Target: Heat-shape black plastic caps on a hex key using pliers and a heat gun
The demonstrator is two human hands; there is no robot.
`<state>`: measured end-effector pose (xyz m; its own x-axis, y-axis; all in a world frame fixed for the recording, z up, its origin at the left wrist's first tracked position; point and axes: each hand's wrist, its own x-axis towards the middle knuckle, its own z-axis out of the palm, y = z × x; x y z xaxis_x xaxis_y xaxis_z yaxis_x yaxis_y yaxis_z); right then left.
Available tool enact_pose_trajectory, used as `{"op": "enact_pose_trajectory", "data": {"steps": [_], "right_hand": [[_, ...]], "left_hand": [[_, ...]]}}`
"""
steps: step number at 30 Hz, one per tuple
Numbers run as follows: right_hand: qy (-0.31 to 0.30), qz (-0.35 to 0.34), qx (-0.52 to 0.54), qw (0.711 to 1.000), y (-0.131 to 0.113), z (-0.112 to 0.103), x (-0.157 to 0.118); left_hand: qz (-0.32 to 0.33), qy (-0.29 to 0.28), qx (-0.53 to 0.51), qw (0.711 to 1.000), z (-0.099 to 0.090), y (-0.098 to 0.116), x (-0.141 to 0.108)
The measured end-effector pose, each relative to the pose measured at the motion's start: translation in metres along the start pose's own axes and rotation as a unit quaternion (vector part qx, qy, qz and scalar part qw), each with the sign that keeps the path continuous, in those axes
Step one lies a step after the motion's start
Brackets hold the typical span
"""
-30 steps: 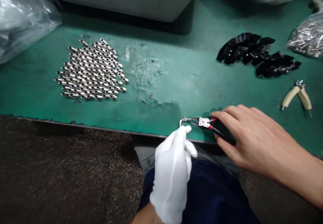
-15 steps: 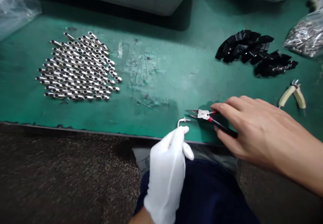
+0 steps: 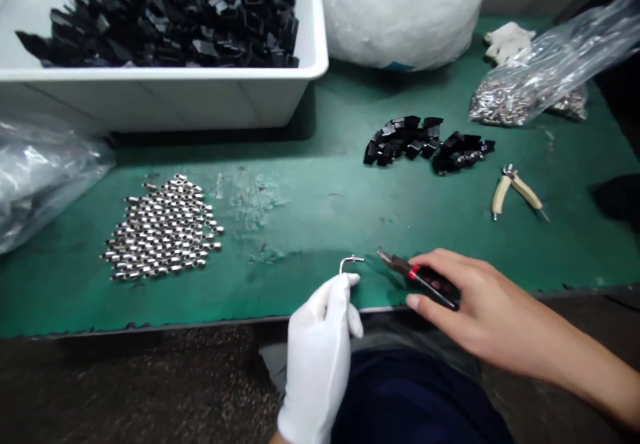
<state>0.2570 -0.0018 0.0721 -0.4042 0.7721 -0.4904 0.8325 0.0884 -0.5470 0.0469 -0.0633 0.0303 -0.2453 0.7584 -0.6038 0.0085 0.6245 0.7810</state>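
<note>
Between thumb and fingertips, my white-gloved left hand [image 3: 323,347] pinches a small bent metal tube [image 3: 352,259] above the bench's front edge. The tube's free end has a small collar and points right. My bare right hand [image 3: 470,301] holds pliers [image 3: 400,265] with black-and-red handles. The pliers' jaws point toward the tube and stand a short way from its tip, apart from it. The left glove hides the lower part of the tube.
Many small metal sleeves [image 3: 163,231] lie grouped at left. A white bin [image 3: 200,101] of black plastic parts stands behind them. Black clips [image 3: 405,141], cream-handled cutters [image 3: 515,191] and a clear bag of metal pieces [image 3: 505,101] lie at right. A white sack [image 3: 405,17] stands behind.
The view has tilted up, bringing the bin and sack into sight. The pliers have turned and drawn back a little from the tube tip, and their jaws look closed now.
</note>
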Motion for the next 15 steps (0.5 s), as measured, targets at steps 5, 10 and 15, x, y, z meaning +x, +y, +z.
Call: {"op": "enact_pose_trajectory", "data": {"steps": [5,10,15], "right_hand": [[0.053,0.011,-0.071,0.996,0.017,0.008,-0.008],[0.06,0.02,-0.08,0.995,0.024,0.013,-0.015],[0.026,0.034,0.03,0.999,0.022,0.004,-0.016]], "left_hand": [[0.207,0.039,0.326,0.922,0.01,-0.009,0.009],[0.296,0.074,0.431,0.849,0.013,-0.013,0.016],[0.365,0.098,0.429,0.82,0.004,-0.003,0.02]]}}
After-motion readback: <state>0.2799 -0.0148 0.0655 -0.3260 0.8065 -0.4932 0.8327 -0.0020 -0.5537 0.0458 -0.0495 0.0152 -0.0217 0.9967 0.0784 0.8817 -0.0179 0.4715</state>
